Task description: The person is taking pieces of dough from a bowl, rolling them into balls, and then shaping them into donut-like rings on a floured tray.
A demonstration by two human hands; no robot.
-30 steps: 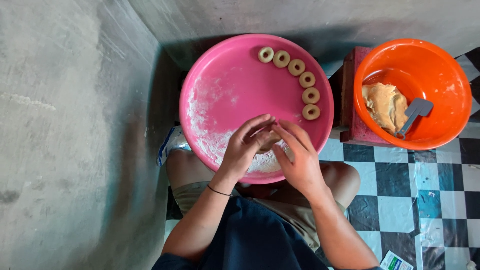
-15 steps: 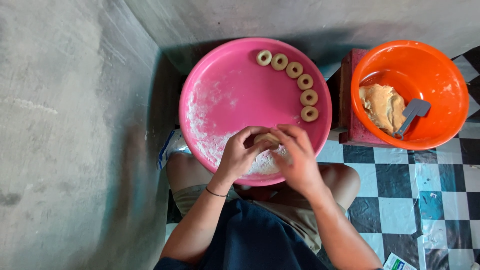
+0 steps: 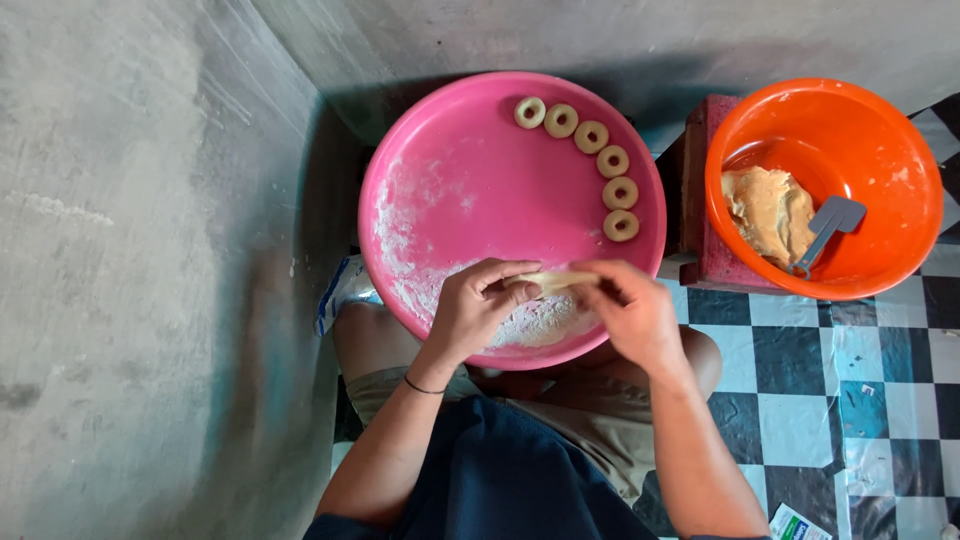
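A big pink tray (image 3: 470,170) rests on my knees, dusted with white flour (image 3: 540,320) at its near side. Several small dough rings (image 3: 612,160) lie in a curved row along its far right rim. My left hand (image 3: 480,305) and my right hand (image 3: 630,305) meet over the floured part. Between their fingertips they hold a short rope of pale dough (image 3: 560,281), stretched sideways just above the flour.
An orange bowl (image 3: 880,130) on a red stool (image 3: 705,180) stands to the right, holding a lump of dough (image 3: 768,212) and a grey scraper (image 3: 826,228). Grey concrete wall runs along the left and back. Black-and-white checkered floor (image 3: 800,400) lies at lower right.
My hands have drawn slightly apart, and the dough between them has lengthened from a small lump into a short rope. The tray and rings stay as they were.
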